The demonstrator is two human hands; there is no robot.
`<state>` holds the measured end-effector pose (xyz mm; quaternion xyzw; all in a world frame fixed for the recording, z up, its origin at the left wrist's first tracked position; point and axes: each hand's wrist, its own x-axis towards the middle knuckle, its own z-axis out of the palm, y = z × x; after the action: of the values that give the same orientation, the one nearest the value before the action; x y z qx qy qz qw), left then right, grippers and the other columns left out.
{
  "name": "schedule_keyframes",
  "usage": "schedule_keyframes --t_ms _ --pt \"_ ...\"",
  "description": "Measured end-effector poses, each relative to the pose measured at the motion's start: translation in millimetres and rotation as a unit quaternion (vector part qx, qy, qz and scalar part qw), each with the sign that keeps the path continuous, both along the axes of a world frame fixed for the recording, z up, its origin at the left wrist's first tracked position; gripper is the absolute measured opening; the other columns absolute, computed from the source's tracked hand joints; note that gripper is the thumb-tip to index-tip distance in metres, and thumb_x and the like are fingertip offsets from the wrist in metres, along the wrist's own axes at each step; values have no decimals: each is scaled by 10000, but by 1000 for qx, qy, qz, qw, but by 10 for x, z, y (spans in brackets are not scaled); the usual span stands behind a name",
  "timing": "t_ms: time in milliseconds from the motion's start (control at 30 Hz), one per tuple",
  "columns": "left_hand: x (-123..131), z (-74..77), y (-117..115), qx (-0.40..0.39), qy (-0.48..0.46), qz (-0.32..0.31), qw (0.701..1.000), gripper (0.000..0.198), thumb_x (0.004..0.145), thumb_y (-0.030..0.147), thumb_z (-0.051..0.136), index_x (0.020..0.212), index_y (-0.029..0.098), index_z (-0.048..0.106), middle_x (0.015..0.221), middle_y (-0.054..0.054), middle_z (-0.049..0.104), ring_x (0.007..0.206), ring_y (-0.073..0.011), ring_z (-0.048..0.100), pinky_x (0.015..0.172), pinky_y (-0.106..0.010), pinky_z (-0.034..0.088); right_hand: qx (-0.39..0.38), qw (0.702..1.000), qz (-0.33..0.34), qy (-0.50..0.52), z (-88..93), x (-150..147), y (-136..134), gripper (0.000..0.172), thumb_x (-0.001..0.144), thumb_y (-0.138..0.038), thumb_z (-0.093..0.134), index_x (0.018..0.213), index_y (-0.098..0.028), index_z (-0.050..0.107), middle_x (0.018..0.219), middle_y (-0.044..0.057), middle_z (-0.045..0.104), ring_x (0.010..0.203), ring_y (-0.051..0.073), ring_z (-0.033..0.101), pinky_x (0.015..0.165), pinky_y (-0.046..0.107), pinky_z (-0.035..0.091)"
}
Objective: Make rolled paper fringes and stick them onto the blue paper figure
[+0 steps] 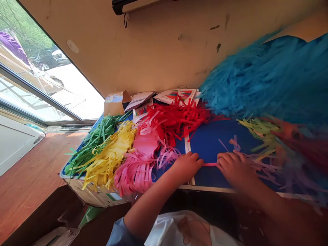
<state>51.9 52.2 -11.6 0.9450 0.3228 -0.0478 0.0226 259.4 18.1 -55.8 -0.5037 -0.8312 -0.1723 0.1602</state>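
My left hand and my right hand press down on the blue tabletop with fingers curled over a thin rolled pink paper tassel. Its bright middle shows between the hands. Pale lilac fringe spreads out beyond my left hand, and more lilac strips lie past my right. Close to my left arm is a pile of pink fringed paper. Next to it lie yellow fringed paper and green fringed paper. A red fringed heap sits behind my left hand.
Large blue fringe fills the back right. Pale green-yellow strips lie below it. Folded cards and a brown paper piece rest against the wall. An open cardboard box stands lower left, near a window.
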Motion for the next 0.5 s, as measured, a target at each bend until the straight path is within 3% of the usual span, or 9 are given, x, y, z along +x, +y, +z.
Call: schedule_keyframes --t_ms 233,500 --pt "-149 24 -144 -30 6 43 999 136 878 143 439 939 180 554 957 -56 533 831 -180 513 724 -291 461 -30 999 -14 -4 -20 70 -2 223 878 -188 389 787 -170 593 935 56 615 854 178 496 926 382 258" --pt "-89 -64 -324 30 -12 111 993 140 876 136 433 889 159 570 928 -77 553 832 -210 505 713 -340 431 -47 999 -19 -6 91 44 -42 192 823 -173 416 763 -180 598 919 58 616 883 196 492 924 403 258"
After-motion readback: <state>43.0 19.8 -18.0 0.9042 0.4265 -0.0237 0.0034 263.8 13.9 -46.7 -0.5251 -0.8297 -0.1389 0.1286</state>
